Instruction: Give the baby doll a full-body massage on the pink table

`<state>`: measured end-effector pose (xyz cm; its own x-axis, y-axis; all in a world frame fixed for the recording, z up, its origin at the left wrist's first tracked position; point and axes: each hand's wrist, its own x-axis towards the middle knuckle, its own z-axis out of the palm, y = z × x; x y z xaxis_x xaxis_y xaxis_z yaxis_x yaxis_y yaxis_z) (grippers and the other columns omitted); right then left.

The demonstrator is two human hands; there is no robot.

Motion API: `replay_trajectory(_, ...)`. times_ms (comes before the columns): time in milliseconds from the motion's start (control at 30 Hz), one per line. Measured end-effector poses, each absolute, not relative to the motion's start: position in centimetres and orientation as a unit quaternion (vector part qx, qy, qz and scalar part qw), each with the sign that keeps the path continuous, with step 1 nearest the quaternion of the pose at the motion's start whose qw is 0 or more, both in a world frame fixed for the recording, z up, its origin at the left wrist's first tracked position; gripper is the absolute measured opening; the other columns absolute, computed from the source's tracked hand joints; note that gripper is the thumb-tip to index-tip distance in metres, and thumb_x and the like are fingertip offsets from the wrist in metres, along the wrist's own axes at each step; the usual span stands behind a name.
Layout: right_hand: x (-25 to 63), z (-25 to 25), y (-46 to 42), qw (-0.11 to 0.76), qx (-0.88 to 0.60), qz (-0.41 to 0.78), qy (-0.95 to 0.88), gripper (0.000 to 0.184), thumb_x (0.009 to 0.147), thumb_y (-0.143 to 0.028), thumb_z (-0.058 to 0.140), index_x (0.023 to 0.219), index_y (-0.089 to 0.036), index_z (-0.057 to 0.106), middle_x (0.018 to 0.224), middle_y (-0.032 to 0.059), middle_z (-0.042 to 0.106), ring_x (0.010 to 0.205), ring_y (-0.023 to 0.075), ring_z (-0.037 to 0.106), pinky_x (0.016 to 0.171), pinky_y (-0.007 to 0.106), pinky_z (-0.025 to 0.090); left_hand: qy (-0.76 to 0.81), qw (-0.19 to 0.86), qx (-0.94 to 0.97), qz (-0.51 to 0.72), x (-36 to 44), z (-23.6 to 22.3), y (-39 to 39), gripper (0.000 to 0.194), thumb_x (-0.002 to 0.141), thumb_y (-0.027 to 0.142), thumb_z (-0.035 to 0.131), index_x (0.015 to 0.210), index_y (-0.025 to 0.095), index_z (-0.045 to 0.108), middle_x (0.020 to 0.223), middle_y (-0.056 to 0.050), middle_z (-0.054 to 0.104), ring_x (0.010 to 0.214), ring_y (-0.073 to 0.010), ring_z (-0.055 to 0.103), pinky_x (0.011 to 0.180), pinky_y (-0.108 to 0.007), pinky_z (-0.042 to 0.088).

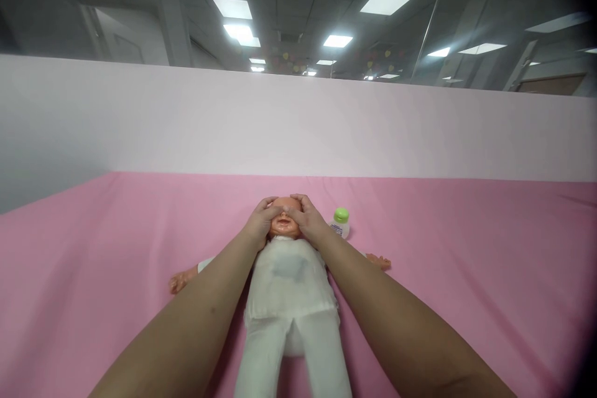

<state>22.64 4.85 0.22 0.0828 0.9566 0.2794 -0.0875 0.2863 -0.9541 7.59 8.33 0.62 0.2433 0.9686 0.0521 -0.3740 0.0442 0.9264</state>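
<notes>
A baby doll (291, 292) in a white top and trousers lies on its back on pink cloth (443, 236), its head away from the viewer and its legs running out of view nearest the viewer. The left hand (262, 222) cups the left side of the doll's head and the right hand (311, 219) the right side. Each grip is spread and curved around the head, with the thumbs over the doll's eyes; nose and mouth show between the palms. A bluish-grey patch marks the doll's chest. The doll's arms stretch out to either side, partly hidden by the person's forearms. Just right of the doll's head, beside the right forearm, is a small clear bottle (340, 227) with a green cap; its label is too small to read. Beyond the doll stands a pale wall (298, 124), with lit ceiling panels (388, 1) above it.
</notes>
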Motion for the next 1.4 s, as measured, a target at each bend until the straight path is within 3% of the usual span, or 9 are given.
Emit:
replay_trajectory(167,22.7,-0.1,5.5,0.609,-0.441,0.386,-0.534,0.054,0.077,-0.051,0.077,0.12,-0.026,0.057,0.112,0.0037,0.068,0.103,0.0236,0.066,0.093,0.039,0.055,0.317,0.635,0.472,0.523,7.8,0.4,8.6,0.052,0.068,0.032,0.087,0.115,0.019,0.067,0.093,-0.008,0.074,0.079,-0.0221,0.072,0.072,-0.033,0.058)
replay_trajectory(367,23.3,-1.1,6.6,0.619,-0.44,0.346,-0.551,0.045,0.085,-0.053,0.067,0.12,-0.025,0.06,0.119,0.0051,0.067,0.115,0.0247,0.061,0.104,0.041,0.049,0.309,0.629,0.458,0.548,8.2,-0.4,9.5,0.049,0.072,0.035,0.082,0.116,0.019,0.07,0.101,-0.008,0.075,0.086,-0.0212,0.072,0.079,-0.032,0.058)
replay_trajectory(667,23.7,-2.7,6.9,0.617,-0.406,0.367,-0.565,0.058,0.094,-0.052,0.049,0.146,-0.025,0.053,0.145,0.007,0.062,0.129,0.0244,0.06,0.108,0.042,0.05,0.308,0.615,0.469,0.554,7.6,-2.0,10.3,0.059,0.078,0.034,0.068,0.136,0.022,0.064,0.131,-0.013,0.071,0.112,-0.0293,0.071,0.098,-0.044,0.057)
replay_trajectory(833,23.9,-2.5,6.1,0.601,-0.448,0.297,-0.591,0.06,0.095,-0.053,0.046,0.145,-0.022,0.055,0.153,0.0082,0.055,0.14,0.0232,0.052,0.118,0.04,0.04,0.351,0.534,0.531,0.556,7.7,-2.2,10.4,0.052,0.088,0.036,0.056,0.137,0.019,0.061,0.14,-0.013,0.066,0.126,-0.0266,0.064,0.108,-0.041,0.051)
replay_trajectory(967,23.4,-2.1,5.0,0.58,-0.526,0.2,-0.589,0.053,0.099,-0.052,0.038,0.137,-0.022,0.061,0.143,0.0091,0.063,0.135,0.0233,0.054,0.118,0.038,0.036,0.419,0.417,0.591,0.549,6.9,-2.0,9.7,0.045,0.096,0.041,0.048,0.133,0.02,0.065,0.145,-0.012,0.062,0.135,-0.0277,0.056,0.116,-0.042,0.04)
replay_trajectory(1067,23.0,-2.0,4.2,0.546,-0.583,0.142,-0.584,0.05,0.102,-0.05,0.032,0.128,-0.023,0.064,0.124,0.0103,0.071,0.118,0.0269,0.064,0.107,0.04,0.043,0.463,0.32,0.637,0.526,6.0,-1.5,8.4,0.038,0.098,0.042,0.046,0.121,0.023,0.071,0.137,-0.012,0.067,0.133,-0.0316,0.056,0.116,-0.045,0.036)
replay_trajectory(1233,22.7,-1.8,2.7,0.496,-0.632,0.081,-0.59,0.054,0.105,-0.048,0.022,0.117,-0.02,0.066,0.099,0.0141,0.074,0.097,0.0315,0.069,0.091,0.042,0.047,0.503,0.213,0.688,0.478,5.2,-0.5,6.1,0.035,0.099,0.041,0.043,0.094,0.022,0.072,0.106,-0.016,0.075,0.107,-0.0344,0.066,0.097,-0.045,0.044)
replay_trajectory(1333,23.0,-1.6,2.1,0.471,-0.622,0.077,-0.621,0.058,0.106,-0.053,0.022,0.123,-0.019,0.066,0.107,0.0159,0.076,0.102,0.0319,0.071,0.092,0.042,0.048,0.502,0.196,0.708,0.456,4.6,0.0,5.4,0.045,0.101,0.049,0.039,0.086,0.022,0.071,0.096,-0.016,0.076,0.096,-0.0338,0.068,0.087,-0.042,0.045)
replay_trajectory(1400,23.5,-1.3,1.9,0.454,-0.603,0.091,-0.65,0.061,0.103,-0.062,0.033,0.135,-0.019,0.063,0.122,0.0153,0.074,0.113,0.0313,0.07,0.096,0.04,0.049,0.488,0.206,0.727,0.437,4.1,0.3,5.1,0.048,0.1,0.057,0.041,0.091,0.023,0.074,0.097,-0.014,0.077,0.093,-0.0334,0.069,0.083,-0.04,0.046)
